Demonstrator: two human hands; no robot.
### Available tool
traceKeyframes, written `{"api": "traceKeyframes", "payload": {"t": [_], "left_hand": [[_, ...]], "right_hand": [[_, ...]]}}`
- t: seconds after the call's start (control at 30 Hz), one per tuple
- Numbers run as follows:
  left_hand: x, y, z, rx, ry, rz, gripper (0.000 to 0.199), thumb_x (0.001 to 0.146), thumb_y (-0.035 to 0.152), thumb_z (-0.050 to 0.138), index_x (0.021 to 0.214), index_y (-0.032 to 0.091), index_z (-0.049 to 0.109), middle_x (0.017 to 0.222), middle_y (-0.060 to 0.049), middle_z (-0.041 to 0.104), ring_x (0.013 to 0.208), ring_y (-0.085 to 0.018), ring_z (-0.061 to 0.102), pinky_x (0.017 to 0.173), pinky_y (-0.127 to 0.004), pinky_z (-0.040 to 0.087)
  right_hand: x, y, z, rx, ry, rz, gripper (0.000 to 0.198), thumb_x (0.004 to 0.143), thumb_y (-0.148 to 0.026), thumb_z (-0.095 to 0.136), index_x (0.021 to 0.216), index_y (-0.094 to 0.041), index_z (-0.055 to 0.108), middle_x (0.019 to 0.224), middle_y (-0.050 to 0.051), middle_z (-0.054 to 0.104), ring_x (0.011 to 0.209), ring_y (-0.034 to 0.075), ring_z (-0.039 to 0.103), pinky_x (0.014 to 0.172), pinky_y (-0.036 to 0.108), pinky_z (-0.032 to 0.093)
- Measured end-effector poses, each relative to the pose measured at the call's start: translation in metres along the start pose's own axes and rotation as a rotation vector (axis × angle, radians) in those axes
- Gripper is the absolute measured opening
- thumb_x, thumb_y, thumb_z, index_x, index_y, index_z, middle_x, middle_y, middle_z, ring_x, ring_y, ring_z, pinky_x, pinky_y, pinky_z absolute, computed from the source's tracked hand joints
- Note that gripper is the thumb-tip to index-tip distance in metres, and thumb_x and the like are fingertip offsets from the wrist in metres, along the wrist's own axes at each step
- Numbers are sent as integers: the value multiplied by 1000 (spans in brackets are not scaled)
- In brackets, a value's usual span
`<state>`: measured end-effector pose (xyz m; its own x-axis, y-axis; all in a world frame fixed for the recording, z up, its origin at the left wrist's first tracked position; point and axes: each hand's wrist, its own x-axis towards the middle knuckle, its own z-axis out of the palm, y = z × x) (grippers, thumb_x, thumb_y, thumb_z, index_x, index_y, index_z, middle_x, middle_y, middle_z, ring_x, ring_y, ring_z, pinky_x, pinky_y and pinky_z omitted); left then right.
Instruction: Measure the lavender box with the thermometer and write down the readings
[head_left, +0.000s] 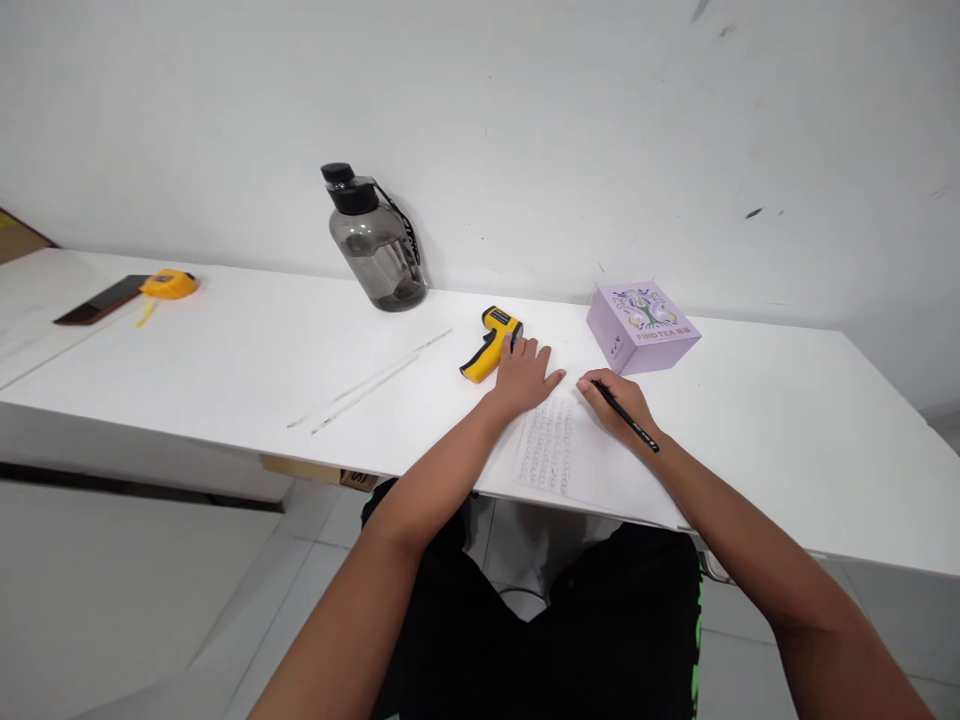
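A sheet of white paper (607,475) lies on the desk in front of me, its left part covered with rows of handwriting. My right hand (619,402) is closed around a black pen (626,416), its tip end near the paper's upper part and hidden by my fingers. Flat at the paper's upper left edge rests my left hand (525,375), fingers spread and holding nothing. Just beyond it is a yellow and black infrared thermometer (491,345), lying on its side; the left fingers overlap its right end, and I cannot tell whether they touch it.
A lilac tea box (641,325) sits behind my right hand. Against the wall leans a grey translucent water bottle (379,250) with a black cap. Far left, a yellow tape measure (171,284) lies by a dark flat object (105,300). Thin streaks mark the white desk (247,350).
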<state>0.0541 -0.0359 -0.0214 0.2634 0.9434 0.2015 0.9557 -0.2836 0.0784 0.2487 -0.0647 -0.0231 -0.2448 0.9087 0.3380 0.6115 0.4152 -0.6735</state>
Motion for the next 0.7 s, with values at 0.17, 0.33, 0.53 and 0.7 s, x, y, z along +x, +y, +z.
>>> {"api": "traceKeyframes", "payload": {"t": [0.17, 0.33, 0.53, 0.7], "left_hand": [[0, 0, -1, -16, -26, -1, 51, 99, 54, 36, 128, 19, 57, 136, -14, 56, 135, -32, 43, 125, -54, 10], [0, -1, -2, -15, -27, 8, 50, 99, 54, 35, 127, 20, 57, 135, -13, 57, 134, -31, 43, 125, -54, 10], [-1, 0, -4, -11, -27, 7, 50, 99, 54, 35, 127, 19, 58, 135, -14, 56, 135, -31, 42, 125, -53, 11], [-1, 0, -3, 12, -22, 11, 50, 99, 54, 35, 127, 20, 58, 135, -13, 57, 134, -31, 43, 124, -54, 12]], "right_hand": [[-1, -3, -1, -29, -24, 21, 30, 91, -49, 54, 95, -24, 69, 80, 3, 72, 69, 19, 64, 69, 31, 48], [1, -4, 0, -13, -16, 36, 30, 88, -49, 56, 95, -23, 68, 75, 3, 69, 65, 19, 61, 67, 31, 47], [1, 3, 4, -30, -7, 28, 37, 88, -50, 54, 107, -22, 67, 80, 5, 70, 67, 19, 62, 68, 32, 48], [0, 5, 4, -19, 16, 10, 41, 93, -49, 48, 116, -20, 67, 88, 7, 72, 72, 20, 64, 73, 33, 50]]}}
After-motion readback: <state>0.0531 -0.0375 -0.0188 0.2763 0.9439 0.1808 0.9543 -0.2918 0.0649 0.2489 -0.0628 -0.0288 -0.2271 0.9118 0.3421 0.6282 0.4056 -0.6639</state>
